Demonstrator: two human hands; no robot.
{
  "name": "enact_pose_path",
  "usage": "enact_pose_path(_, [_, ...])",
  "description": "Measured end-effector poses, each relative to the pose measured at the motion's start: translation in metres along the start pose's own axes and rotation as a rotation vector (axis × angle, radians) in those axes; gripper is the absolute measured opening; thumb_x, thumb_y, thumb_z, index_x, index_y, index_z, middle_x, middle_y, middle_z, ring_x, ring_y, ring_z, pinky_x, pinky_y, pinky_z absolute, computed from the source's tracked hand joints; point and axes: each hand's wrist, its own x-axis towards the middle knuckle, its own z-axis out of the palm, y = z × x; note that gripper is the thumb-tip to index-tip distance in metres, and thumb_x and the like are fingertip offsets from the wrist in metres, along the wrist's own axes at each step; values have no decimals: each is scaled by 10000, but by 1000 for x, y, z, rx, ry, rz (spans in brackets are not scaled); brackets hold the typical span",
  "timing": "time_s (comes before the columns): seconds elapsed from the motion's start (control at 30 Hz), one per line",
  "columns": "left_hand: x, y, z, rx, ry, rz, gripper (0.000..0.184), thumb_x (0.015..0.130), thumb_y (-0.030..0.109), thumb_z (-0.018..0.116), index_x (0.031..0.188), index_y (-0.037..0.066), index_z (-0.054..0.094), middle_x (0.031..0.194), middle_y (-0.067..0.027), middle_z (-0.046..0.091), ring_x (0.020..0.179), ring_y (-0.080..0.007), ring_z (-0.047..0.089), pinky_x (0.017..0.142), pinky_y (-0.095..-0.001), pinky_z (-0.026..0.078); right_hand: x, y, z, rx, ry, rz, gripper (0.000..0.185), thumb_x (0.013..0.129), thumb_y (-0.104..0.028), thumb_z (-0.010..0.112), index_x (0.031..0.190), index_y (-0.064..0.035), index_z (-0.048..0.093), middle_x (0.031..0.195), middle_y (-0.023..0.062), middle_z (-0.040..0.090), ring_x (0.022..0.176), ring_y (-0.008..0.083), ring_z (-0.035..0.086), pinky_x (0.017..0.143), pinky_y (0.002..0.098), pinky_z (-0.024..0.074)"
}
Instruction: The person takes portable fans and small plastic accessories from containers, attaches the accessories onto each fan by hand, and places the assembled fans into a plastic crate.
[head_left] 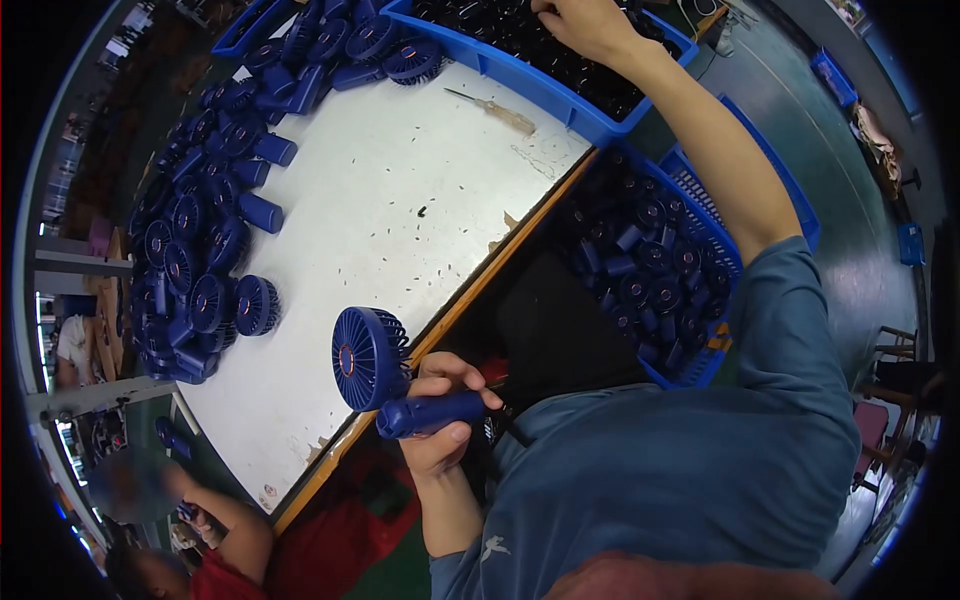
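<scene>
My left hand (442,405) is closed around the handle of a small blue handheld fan (362,358), its round grille tilted up over the table edge. At the top of the view my right hand (590,28) reaches into a blue bin (480,62) of small black parts (520,35). Its fingers are curled down among the parts and partly cut off by the frame edge; what they pinch is hidden. A screwdriver (495,110) with a pale handle lies on the white table (350,180) near the bin.
Many blue fans (200,230) are heaped along the table's far side. Below the right arm stands a blue crate (715,235) with more fans. Tiny dark bits dot the tabletop. Another person in red (235,570) works at the lower left, holding something blue.
</scene>
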Motion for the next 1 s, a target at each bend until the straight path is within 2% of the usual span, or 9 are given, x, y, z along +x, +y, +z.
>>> enact_pose_path(0.2, [2, 1, -6, 51, -8, -2, 386, 755, -40, 696, 1126, 17, 605, 1226, -203, 486, 1092, -313, 559, 807, -461, 588, 5, 4, -2, 150, 109, 131, 57, 783, -57, 613, 815, -14, 634, 847, 193, 637, 878, 377, 607, 795, 434, 498])
enact_pose_path(0.33, [3, 5, -2, 259, 192, -38, 282, 807, -74, 657, 1067, -4, 570, 1147, -205, 548, 1015, -286, 608, 787, -431, 593, 6, -21, -19, 252, 159, 278, 110, 797, -59, 619, 894, -6, 619, 829, 208, 656, 839, 387, 633, 751, 438, 516])
enact_pose_path(0.4, [7, 4, 6, 498, 357, -28, 259, 864, -84, 616, 1108, -28, 551, 1087, -190, 602, 942, -236, 644, 738, -377, 603, -6, -64, -34, 465, 183, 199, 157, 808, -64, 616, 955, -7, 616, 827, 207, 652, 849, 385, 631, 767, 437, 513])
enact_pose_path(0.43, [10, 3, 9, 499, 364, -23, 259, 864, -84, 616, 1108, -28, 551, 1087, -190, 602, 942, -236, 644, 738, -377, 603, -25, -87, -34, 421, 15, 160, 210, 870, -91, 643, 1067, -20, 642, 980, 139, 670, 869, 239, 687, 760, 331, 549])
enact_pose_path(0.5, [15, 0, 13, 597, 478, -18, 295, 870, -77, 623, 1152, -38, 543, 1097, -179, 610, 946, -213, 648, 700, -335, 607, -62, -149, -34, 489, -14, -191, 143, 854, -54, 576, 991, -41, 616, 857, 137, 631, 809, 310, 647, 727, 385, 528])
enact_pose_path(0.6, [17, -8, 8, 728, 567, 39, 347, 848, -84, 661, 1172, -32, 550, 1049, -143, 632, 881, -169, 654, 698, -304, 605, -115, -231, -39, 890, -165, -250, 168, 818, -47, 607, 985, -27, 614, 861, 141, 625, 816, 308, 639, 736, 403, 524])
enact_pose_path(0.73, [5, -9, 1, 877, 588, 122, 272, 843, -56, 684, 1094, -9, 590, 954, -81, 636, 771, -118, 628, 711, -234, 523, -145, -264, -40, 1227, -222, 117, 237, 812, -17, 676, 1043, 4, 632, 922, 146, 650, 834, 333, 654, 727, 376, 535])
enact_pose_path(0.83, [-1, 1, 14, 668, 613, -63, 329, 794, -34, 751, 1086, -2, 604, 974, -67, 627, 849, -124, 622, 770, -250, 513, -152, -268, -37, 1156, -208, 76, 231, 800, 13, 676, 1029, 1, 649, 929, 146, 654, 829, 314, 660, 722, 366, 541])
enact_pose_path(1.0, [-10, -11, -8, 1012, 563, 193, 300, 823, -64, 695, 1097, -12, 583, 944, -92, 625, 781, -140, 642, 659, -267, 570, -144, -267, -46, 1065, -256, -72, 263, 786, 18, 696, 1046, 2, 658, 946, 125, 639, 805, 248, 664, 692, 323, 541])
